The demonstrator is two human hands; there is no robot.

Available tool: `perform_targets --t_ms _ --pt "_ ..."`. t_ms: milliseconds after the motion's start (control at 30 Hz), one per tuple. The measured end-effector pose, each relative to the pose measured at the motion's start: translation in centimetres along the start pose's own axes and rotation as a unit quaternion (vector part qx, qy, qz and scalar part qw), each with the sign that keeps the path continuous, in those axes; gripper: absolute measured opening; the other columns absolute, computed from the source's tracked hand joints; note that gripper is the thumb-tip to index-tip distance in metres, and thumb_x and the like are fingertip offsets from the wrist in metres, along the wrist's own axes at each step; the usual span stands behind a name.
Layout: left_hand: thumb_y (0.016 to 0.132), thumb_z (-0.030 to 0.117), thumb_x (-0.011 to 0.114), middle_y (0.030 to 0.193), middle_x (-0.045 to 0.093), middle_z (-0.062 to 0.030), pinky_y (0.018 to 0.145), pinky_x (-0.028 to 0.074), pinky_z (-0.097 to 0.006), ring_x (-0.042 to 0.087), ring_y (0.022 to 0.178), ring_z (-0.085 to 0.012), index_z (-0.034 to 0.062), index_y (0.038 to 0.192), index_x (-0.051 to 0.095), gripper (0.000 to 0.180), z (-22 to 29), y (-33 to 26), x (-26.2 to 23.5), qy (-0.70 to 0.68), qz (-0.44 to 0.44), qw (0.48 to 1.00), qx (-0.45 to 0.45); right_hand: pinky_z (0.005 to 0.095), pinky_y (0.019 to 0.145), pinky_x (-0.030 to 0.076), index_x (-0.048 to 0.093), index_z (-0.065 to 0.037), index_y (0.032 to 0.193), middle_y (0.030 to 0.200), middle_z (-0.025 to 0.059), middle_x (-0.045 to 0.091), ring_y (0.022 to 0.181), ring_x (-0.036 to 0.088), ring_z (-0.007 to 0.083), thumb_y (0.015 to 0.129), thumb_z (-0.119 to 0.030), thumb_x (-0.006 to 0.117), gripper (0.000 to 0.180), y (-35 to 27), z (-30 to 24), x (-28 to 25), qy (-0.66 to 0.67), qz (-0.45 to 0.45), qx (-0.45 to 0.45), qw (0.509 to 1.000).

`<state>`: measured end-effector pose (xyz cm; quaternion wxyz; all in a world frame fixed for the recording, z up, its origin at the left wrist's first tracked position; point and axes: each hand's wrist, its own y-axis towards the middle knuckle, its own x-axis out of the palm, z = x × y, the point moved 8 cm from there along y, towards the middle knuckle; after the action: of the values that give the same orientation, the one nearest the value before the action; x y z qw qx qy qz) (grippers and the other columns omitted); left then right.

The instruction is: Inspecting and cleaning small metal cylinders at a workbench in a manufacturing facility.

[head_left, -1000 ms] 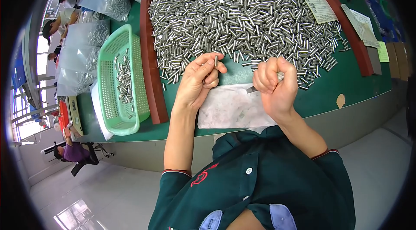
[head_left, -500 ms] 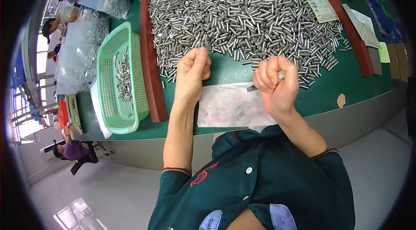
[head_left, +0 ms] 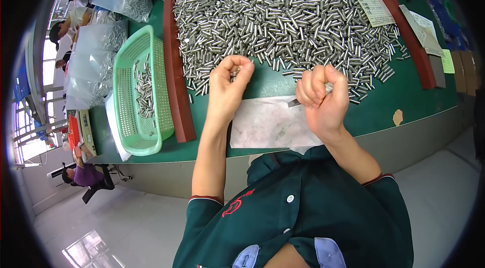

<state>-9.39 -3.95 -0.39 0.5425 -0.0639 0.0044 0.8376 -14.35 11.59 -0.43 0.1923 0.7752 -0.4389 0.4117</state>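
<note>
Short, shiny metal pins (head_left: 273, 20) lie in a wide heap on the green tabletop (head_left: 371, 106). At the heap's near edge my left hand (head_left: 228, 83) is closed in a pinch; a small grey glint at its fingertips looks like a metal pin, mostly hidden. To the right, my right hand (head_left: 323, 96) is curled around a metal tool whose dark flat tip (head_left: 293, 103) sticks out toward the left; its exact kind is hidden. Below and between both hands a stained white cloth (head_left: 273, 126) lies flat along the table's front edge.
Dark red rails (head_left: 177, 76) border the heap. Left of it stands a green plastic basket (head_left: 157, 141) with some pins inside. Clear bags of pins (head_left: 136, 3) lie beyond. A paper slip (head_left: 371, 5) rests on the heap's right side. Other people sit far left.
My left hand has turned from a fist into a fingertip pinch and shifted slightly right. My right hand stays almost where it was, still around the tool.
</note>
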Motion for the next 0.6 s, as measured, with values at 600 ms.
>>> perform_targets --t_ms 600 --pt "0.085 0.011 0.051 0.073 0.053 -0.0066 0.044 0.026 -0.016 0.029 0.05 -0.004 0.0061 0.084 0.05 0.005 -2.6 -0.6 0.2 -0.421 -0.07 0.891 -0.154 0.0228 0.04 0.017 0.029 -0.009 0.052 0.045 -0.0007 0.027 0.041 0.018 0.007 0.085 -0.021 0.029 0.035 -0.1 -0.1 0.5 0.001 -0.003 0.005 1.0"
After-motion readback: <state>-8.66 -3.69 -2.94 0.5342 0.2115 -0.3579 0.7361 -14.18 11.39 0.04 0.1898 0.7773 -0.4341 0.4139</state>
